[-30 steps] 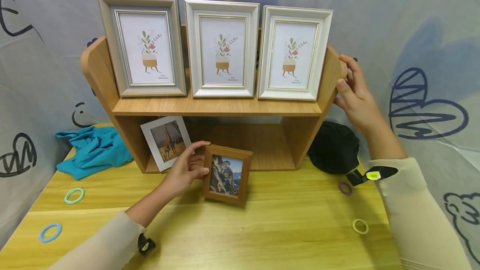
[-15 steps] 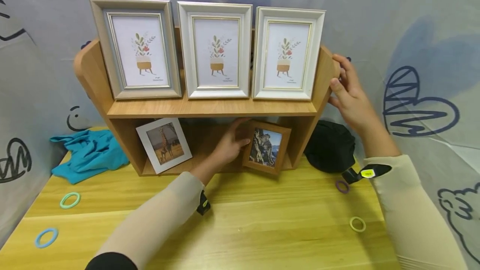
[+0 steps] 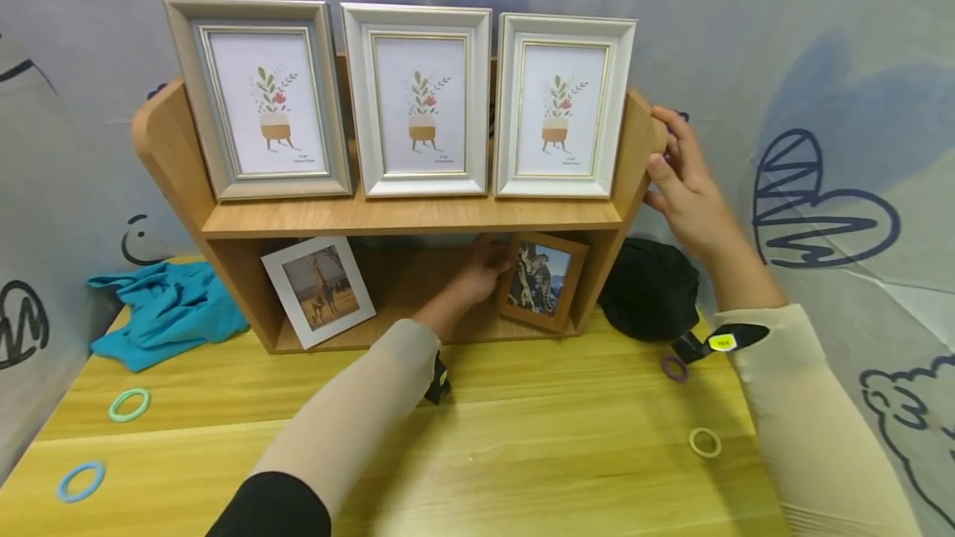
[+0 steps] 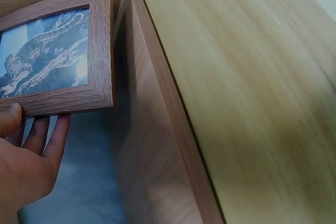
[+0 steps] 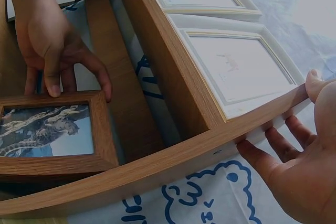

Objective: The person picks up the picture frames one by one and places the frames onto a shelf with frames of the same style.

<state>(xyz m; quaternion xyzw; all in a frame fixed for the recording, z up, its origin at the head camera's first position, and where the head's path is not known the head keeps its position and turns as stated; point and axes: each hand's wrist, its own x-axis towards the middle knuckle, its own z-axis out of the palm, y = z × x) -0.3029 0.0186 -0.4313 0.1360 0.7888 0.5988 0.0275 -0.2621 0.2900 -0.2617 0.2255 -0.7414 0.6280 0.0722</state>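
My left hand (image 3: 481,272) reaches into the lower level of the wooden shelf (image 3: 418,215) and grips a brown picture frame (image 4: 100,51) by its left edge. In the left wrist view the thumb lies on the front and the other fingers go behind. The frame, with a leopard photo, leans slightly near the shelf's right inner wall. My right hand (image 3: 690,197) holds the upper right side panel (image 5: 252,114) from outside, thumb on its edge. A white picture frame (image 3: 358,288) with a giraffe photo leans tilted at the lower left.
A grey-beige frame (image 3: 339,147) and two white frames (image 3: 481,139) (image 3: 622,123) stand on the upper level. Teal cloth (image 3: 172,305) lies left, a black cloth item (image 3: 649,288) right. Rings, including a green ring (image 3: 129,417) and a yellow ring (image 3: 705,454), lie on the table (image 3: 537,437).
My left hand has carried the brown picture frame from in front of the shelf rightward and back into its lower right part. My right hand stays on the side panel.
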